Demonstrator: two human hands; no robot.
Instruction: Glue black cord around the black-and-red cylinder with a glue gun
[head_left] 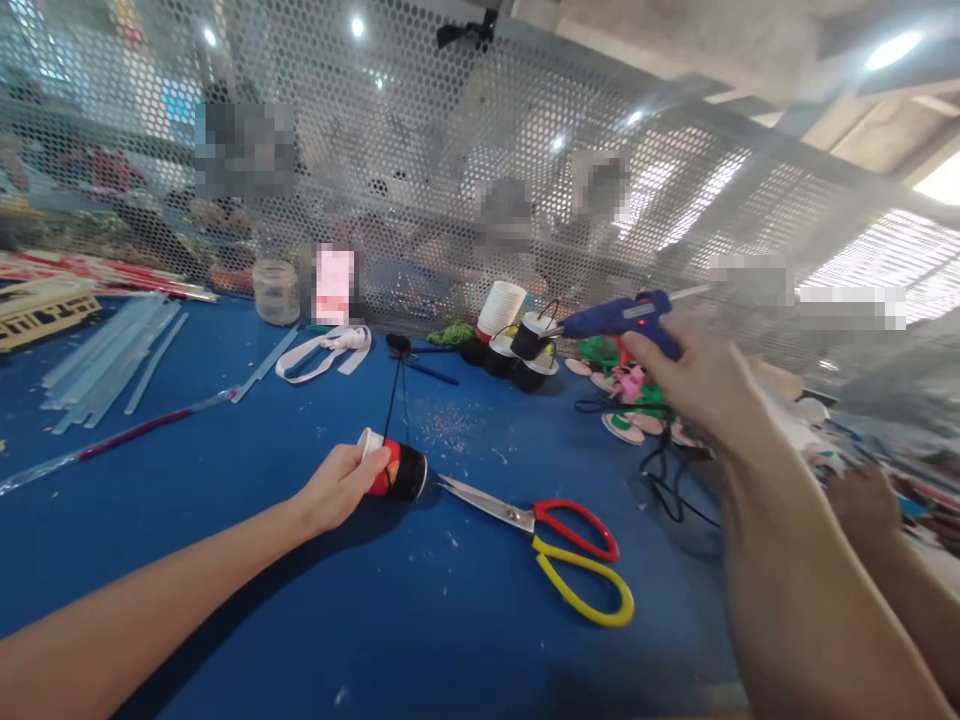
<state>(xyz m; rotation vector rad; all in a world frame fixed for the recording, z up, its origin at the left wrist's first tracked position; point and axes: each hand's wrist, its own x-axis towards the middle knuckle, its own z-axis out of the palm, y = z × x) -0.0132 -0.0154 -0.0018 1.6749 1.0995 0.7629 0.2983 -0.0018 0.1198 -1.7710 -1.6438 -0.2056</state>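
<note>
My left hand (339,487) grips a small paper cup (395,468) wrapped in black and red, lying on its side on the blue table (300,600). A thin black stick rises from the cup. My right hand (694,375) holds a blue glue gun (626,314) raised above the table, its nozzle pointing left toward a cluster of black-wrapped cups (525,350). Scissors (555,545) with red and yellow handles lie just right of the cup, blades pointing at it.
Clear glue sticks (112,360) lie at the far left, with a white ribbon (322,352) and a jar (276,290) behind. Pink and green craft pieces (630,400) sit under the glue gun. A perforated metal screen (420,160) backs the table. Another person's hand (862,505) is at right.
</note>
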